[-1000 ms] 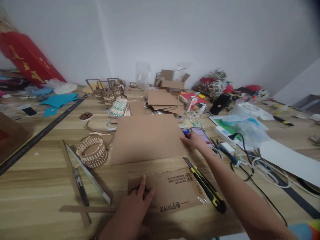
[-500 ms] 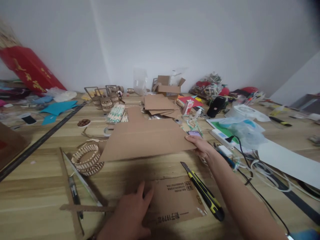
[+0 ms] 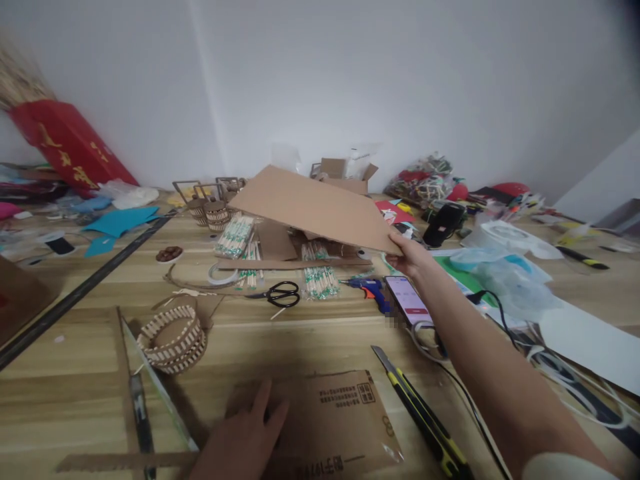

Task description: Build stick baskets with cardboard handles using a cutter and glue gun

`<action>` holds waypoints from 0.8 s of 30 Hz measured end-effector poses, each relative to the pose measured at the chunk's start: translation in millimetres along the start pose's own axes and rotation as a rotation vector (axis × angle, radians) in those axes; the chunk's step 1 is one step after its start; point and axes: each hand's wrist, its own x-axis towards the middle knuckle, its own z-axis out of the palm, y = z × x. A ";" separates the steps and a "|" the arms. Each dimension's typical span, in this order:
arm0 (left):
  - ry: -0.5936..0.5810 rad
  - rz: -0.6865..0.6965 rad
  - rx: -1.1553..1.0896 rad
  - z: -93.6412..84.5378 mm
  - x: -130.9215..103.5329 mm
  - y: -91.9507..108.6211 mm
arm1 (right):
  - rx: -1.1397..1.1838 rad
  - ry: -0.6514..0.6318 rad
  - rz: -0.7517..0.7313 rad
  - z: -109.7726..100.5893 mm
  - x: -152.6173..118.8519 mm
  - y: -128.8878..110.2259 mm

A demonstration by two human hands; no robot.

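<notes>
My right hand grips the near right corner of a plain cardboard sheet, raised and tilted above the back of the table. Low in the view, my left hand lies with fingers apart on a printed cardboard piece. To the right of that piece rests a yellow and black utility knife, blade out. A round basket-like ring of cardboard and short sticks stands to the left. Beside it are a ruler, a pen and narrow cardboard strips.
Black-handled scissors, bundles of wrapped sticks, a blue glue gun and a phone lie mid-table. Small handled baskets stand behind. Cables and plastic bags spread at the right.
My right hand has lifted the cardboard sheet up and away toward the back, tilting it. Scissors, glue gun and stick bundles have come into view. My left hand has shifted slightly left.
</notes>
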 end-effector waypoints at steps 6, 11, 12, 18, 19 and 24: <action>0.000 0.056 -0.049 -5.6 9.7 -1.8 | -0.025 0.027 0.078 52.9 41.5 -7.1; -0.019 0.053 -0.074 -7.3 18.4 -1.9 | -0.142 -0.039 -0.016 72.9 37.4 12.5; -0.030 0.054 -0.083 -6.1 19.9 -2.4 | -0.179 -0.059 -0.050 77.4 29.8 21.6; -0.081 0.054 -0.113 -14.2 16.9 -1.8 | -0.526 -0.369 -0.298 121.7 -54.5 85.4; -0.079 0.046 -0.110 -20.2 13.6 -0.9 | -0.592 -0.461 -0.356 131.6 -66.8 91.0; -0.072 -0.002 -0.202 -50.9 -8.5 2.9 | -0.888 -0.804 -0.557 180.0 -86.5 91.2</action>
